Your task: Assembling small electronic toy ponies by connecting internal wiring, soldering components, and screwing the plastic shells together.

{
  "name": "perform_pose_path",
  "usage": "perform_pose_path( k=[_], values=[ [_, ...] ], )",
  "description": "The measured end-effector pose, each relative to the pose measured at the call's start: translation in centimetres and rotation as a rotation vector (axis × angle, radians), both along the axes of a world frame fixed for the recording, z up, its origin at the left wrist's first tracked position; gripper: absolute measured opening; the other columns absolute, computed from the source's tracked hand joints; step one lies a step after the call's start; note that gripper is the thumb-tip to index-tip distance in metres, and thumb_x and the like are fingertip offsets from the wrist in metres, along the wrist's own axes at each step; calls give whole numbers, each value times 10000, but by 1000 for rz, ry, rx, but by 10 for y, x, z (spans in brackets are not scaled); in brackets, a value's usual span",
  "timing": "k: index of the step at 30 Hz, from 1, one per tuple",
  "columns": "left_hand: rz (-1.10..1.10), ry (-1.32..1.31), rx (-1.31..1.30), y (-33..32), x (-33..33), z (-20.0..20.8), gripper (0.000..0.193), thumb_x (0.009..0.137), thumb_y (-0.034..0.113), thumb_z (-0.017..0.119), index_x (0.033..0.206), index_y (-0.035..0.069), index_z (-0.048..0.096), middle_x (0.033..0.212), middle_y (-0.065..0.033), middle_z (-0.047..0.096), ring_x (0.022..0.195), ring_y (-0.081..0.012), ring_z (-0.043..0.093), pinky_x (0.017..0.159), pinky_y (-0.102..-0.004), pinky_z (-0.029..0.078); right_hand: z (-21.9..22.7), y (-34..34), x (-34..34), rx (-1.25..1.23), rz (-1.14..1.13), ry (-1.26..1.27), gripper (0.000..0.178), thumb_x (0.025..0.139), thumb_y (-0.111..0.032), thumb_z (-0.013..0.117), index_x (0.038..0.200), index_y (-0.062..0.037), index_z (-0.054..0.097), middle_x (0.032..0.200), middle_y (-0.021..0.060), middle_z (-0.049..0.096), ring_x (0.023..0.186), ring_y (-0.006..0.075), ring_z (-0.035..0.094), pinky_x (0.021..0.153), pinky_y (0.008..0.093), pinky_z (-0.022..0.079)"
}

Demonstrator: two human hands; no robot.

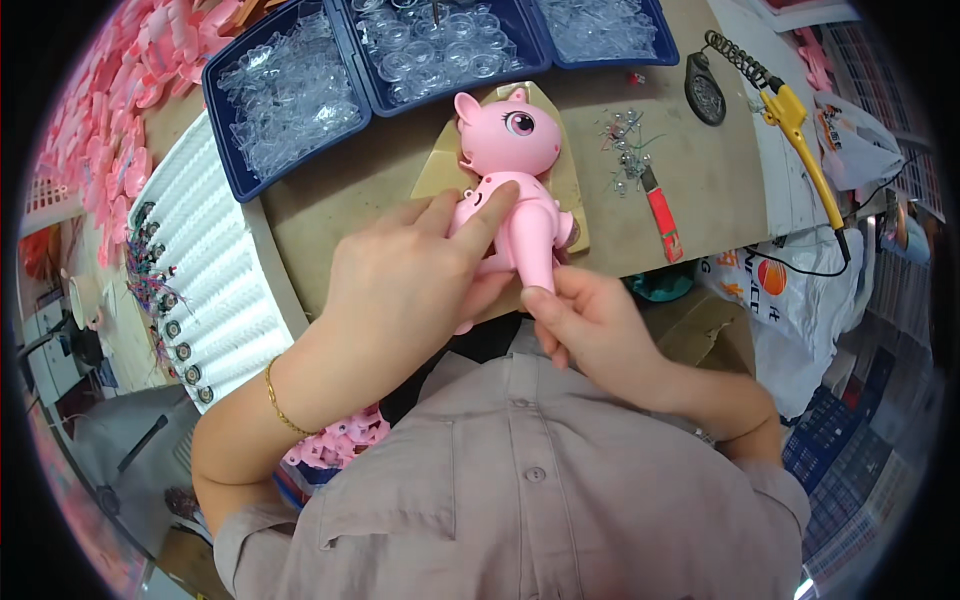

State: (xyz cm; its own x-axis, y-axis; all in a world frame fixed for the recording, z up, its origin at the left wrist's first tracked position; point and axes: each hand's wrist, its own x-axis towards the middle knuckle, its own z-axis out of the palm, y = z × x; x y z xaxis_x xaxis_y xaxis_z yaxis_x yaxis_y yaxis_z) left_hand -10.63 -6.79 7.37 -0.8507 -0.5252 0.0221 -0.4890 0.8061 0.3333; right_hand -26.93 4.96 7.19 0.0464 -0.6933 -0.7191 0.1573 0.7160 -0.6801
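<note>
Pinching the toy's (525,205) leg (533,250) toward 6 o'clock, right hand (592,325) holds while left hand (400,270) clasps the torso (495,181), the surer hold on likely light, stiff, slick plastic.

The tan counter (715,190) carries blue trays (372,102) along its far side, a yellowish block (437,170), small loose parts (628,158), a red-handled tool (662,220) and a black oval piece (705,97).

Pink toy (535,225), navy trays (457,95), yellow soldering iron (789,117); crates (835,435) seemingly blue.
</note>
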Motion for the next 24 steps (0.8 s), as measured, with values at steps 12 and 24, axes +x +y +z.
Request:
perform_pose_path(
  k=[12,24],
  values=[
    [12,72,-131,5,-4,-7,454,754,287,662,1101,-1,605,772,-82,575,686,-194,601,554,-296,485,-8,-145,-39,-1217,223,1058,246,900,-213,573,921,23,640,739,113,619,651,225,595,617,324,457],
    [-19,160,-163,-6,-3,-9,415,777,328,622,1057,22,617,1138,-176,554,685,-168,577,510,-285,494,-30,-160,-35,-843,-75,365,176,930,-187,554,885,-31,622,653,-19,485,578,59,440,506,216,323]
  ],
)
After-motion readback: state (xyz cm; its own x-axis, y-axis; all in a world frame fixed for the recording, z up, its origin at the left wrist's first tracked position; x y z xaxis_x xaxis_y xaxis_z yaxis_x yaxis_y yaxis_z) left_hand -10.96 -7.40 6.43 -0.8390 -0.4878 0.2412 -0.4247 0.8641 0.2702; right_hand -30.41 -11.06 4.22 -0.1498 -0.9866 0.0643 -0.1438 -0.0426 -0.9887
